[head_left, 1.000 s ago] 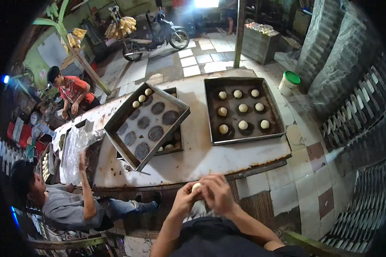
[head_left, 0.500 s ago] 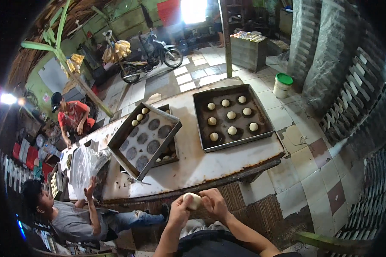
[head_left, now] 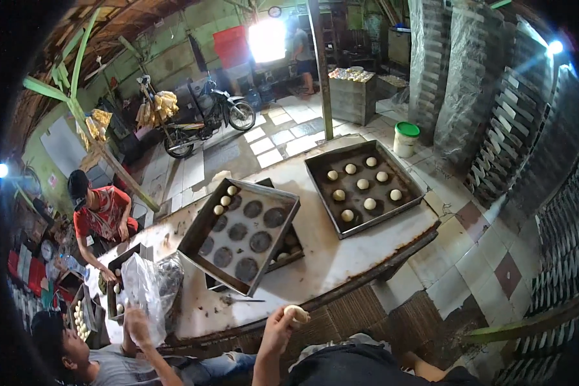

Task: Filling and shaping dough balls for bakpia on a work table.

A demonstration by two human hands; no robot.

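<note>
In front of my body, near the table's front edge, my left hand (head_left: 275, 333) is raised with its fingers closed round a pale piece of dough (head_left: 295, 313). Of my right arm only a bit of forearm (head_left: 428, 369) shows beside my dark shirt; the hand itself is hidden. On the table, a metal tray (head_left: 241, 288) with dark round marks holds three dough balls (head_left: 225, 201) in its far left corner. It rests askew on another tray (head_left: 296, 256) with dough balls in it. To the right, a square tray (head_left: 383, 215) carries several spaced dough balls (head_left: 363, 184).
The pale worktop (head_left: 321, 257) has a rusty edge. A thin tool (head_left: 246, 300) lies near its front. Two co-workers, one in a red shirt (head_left: 106, 212), one in grey (head_left: 119, 365), are at the left by a plastic bag (head_left: 140, 289). A lidded bucket (head_left: 406, 138) stands beyond the right tray.
My right hand has left the dough and dropped out of sight. My left hand still holds the dough, slightly lower. The view has shifted, and the grey-shirted co-worker's hand has moved toward the bag.
</note>
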